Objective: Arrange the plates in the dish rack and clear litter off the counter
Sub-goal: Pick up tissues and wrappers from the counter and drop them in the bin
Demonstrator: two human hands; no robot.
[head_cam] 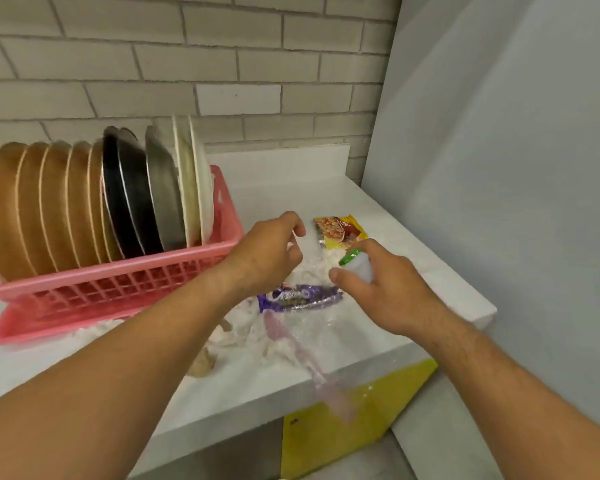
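Several plates stand upright in a pink dish rack (125, 271) on the white counter: brown plates (32, 209) at the left, black ones (125, 195), a grey one (163, 199) and white ones (196, 188) at the right. To the right of the rack lies litter: a yellow snack packet (340, 230), a purple wrapper (302, 297), crumpled clear plastic (312, 268) and a pinkish clear bag (291, 341). My left hand (267, 254) hovers over the plastic with fingers curled, pinching a thin clear edge. My right hand (378, 289) grips a small white cup with a green rim (355, 263).
A crumpled brownish scrap (203, 363) lies near the counter's front edge. A grey wall panel (499, 168) closes off the counter's right side. A yellow surface (343, 431) shows below the counter edge. The brick wall (222, 64) runs behind.
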